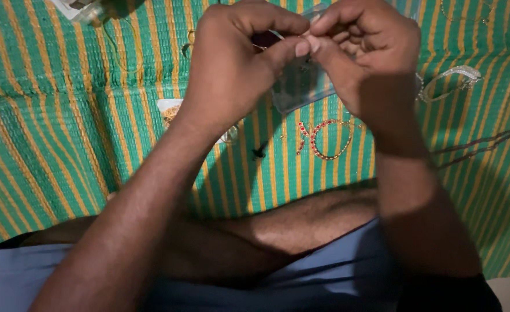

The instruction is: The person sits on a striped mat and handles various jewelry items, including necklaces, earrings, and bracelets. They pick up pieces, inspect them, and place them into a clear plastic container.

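Observation:
My left hand (237,63) and my right hand (364,52) meet at the top middle, fingertips pinched together on a small clear plastic pouch (301,86) that hangs below them. The pouch holds something small and dark that I cannot make out. Below the hands, a red and gold bangle (327,138) lies flat on the green and yellow striped mat (52,133). A tiny dark piece (259,152) lies on the mat just left of the bangle.
A silver stone-set bangle (448,81) lies at the right, with a dark chain (486,144) below it. A small white packet of gold bits (168,110) sits behind my left wrist. A clear packet (81,8) lies top left. My crossed legs fill the bottom.

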